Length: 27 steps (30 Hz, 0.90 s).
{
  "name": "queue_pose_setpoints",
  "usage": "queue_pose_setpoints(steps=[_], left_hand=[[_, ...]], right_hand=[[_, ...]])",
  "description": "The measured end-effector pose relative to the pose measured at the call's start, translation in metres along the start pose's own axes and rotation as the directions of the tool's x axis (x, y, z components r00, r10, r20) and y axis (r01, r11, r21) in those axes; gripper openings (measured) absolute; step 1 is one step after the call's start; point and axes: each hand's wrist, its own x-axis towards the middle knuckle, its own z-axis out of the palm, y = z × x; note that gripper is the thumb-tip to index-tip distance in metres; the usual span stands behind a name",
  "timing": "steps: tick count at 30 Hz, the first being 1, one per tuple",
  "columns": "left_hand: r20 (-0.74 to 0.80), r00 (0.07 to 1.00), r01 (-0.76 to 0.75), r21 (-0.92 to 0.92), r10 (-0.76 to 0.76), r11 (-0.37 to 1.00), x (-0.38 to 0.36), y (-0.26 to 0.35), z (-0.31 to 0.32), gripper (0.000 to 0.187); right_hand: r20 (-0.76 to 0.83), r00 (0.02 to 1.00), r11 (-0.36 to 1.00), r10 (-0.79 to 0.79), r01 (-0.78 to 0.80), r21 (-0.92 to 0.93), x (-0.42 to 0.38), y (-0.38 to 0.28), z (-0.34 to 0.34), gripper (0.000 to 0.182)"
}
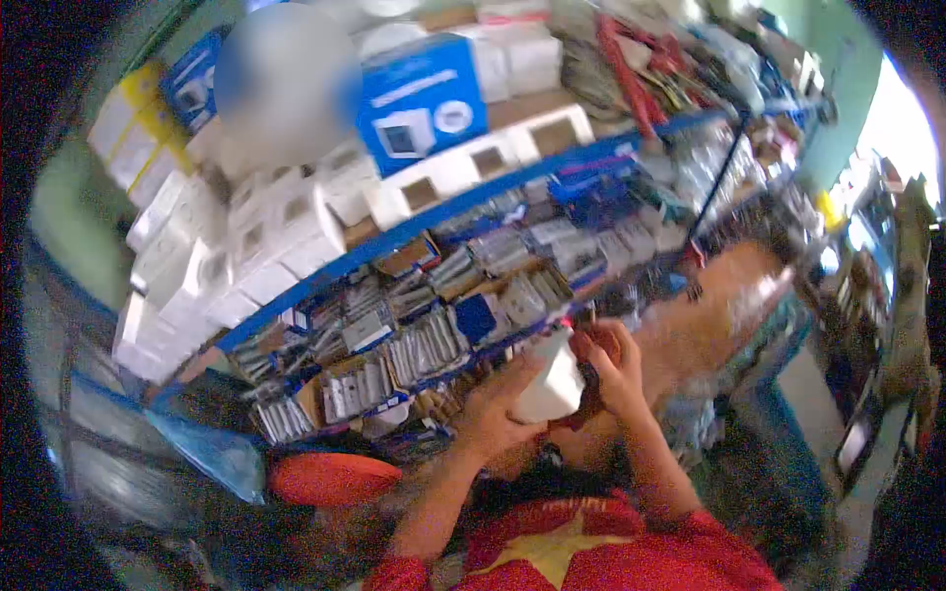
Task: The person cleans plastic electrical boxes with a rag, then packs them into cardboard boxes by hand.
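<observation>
Close to my body, my left hand (500, 406) is wrapped round a white, smooth, box-like piece (551, 382) and holds it tilted. My right hand (613, 362) is at the piece's right side, with its fingers curled together. Blur hides whether those fingers grip the white piece or something small beside it. A small red spot shows at the piece's upper end.
Ahead is a blue-edged shelf (448, 200) with white boxes (281, 231) and a blue printed carton (422, 101). Below it, open boxes hold rows of packets (426, 347). A red round object (335, 479) sits low left. Cluttered goods and a bright opening lie right.
</observation>
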Motion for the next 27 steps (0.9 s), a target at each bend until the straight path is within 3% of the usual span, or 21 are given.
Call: queue_pose_setpoints(steps=[2, 5, 6, 9, 10, 13, 14, 15, 18, 21, 24, 26, 27], left_hand=[[0.022, 0.998, 0.065, -0.018, -0.064, 0.998, -0.004, -0.009, 0.003, 0.09], [0.033, 0.977, 0.214, -0.063, -0.212, 0.975, -0.019, -0.014, 0.003, 0.091], [0.031, 0.975, 0.222, -0.083, -0.22, 0.972, -0.026, -0.02, 0.004, 0.09], [0.1, 0.976, 0.186, 0.068, -0.192, 0.98, -0.044, -0.03, 0.005, 0.091], [0.098, 0.981, 0.157, 0.081, -0.164, 0.984, -0.046, -0.029, 0.004, 0.092], [0.108, 0.985, 0.129, 0.066, -0.136, 0.989, -0.049, -0.019, -0.007, 0.098], [0.118, 0.98, 0.157, 0.018, -0.158, 0.987, -0.045, -0.011, -0.014, 0.1], [0.134, 0.976, 0.18, -0.029, -0.174, 0.983, -0.042, -0.006, -0.019, 0.103], [0.058, 0.953, 0.296, -0.397, -0.298, 0.869, -0.051, -0.025, 0.0, 0.111], [0.123, 0.944, 0.33, -0.289, -0.307, 0.899, -0.047, -0.033, -0.012, 0.113], [0.09, 0.916, 0.395, -0.378, -0.391, 0.837, -0.043, -0.001, -0.035, 0.113], [0.049, 0.917, 0.366, -0.496, -0.396, 0.787, -0.024, 0.014, -0.05, 0.11], [0.003, 0.932, 0.33, -0.422, -0.363, 0.844, -0.021, 0.015, -0.051, 0.108]], right_hand=[[0.003, 1.0, 1.0, 0.01, -0.01, -0.003, 0.005, 0.012, 0.005, 0.026], [-0.033, 0.978, 0.976, 0.204, -0.206, -0.074, -0.002, 0.025, 0.018, 0.031], [-0.005, 0.963, 0.963, 0.27, -0.27, -0.008, -0.007, 0.054, 0.007, 0.039], [0.219, 0.887, 0.876, 0.407, -0.447, 0.179, -0.027, 0.056, 0.007, 0.04], [0.201, 0.825, 0.774, 0.529, -0.566, 0.286, -0.033, 0.069, 0.006, 0.047], [0.244, 0.841, 0.807, 0.483, -0.536, 0.247, -0.031, 0.061, 0.01, 0.053], [0.094, 0.811, 0.802, 0.578, -0.585, 0.118, -0.029, 0.044, 0.017, 0.054], [0.116, 0.852, 0.846, 0.511, -0.522, 0.111, -0.028, 0.045, 0.022, 0.053], [0.176, 0.951, 0.961, 0.253, -0.267, 0.064, -0.026, 0.036, 0.04, 0.052], [0.174, 0.984, 0.999, 0.034, -0.028, -0.036, -0.03, 0.012, 0.058, 0.039], [0.214, 0.976, 0.981, -0.028, 0.068, -0.179, -0.021, -0.007, 0.065, 0.033], [0.228, 0.968, 0.989, -0.101, 0.122, -0.08, 0.003, -0.022, 0.07, 0.033], [0.239, 0.963, 0.991, -0.122, 0.132, -0.024, 0.007, -0.03, 0.073, 0.034]])
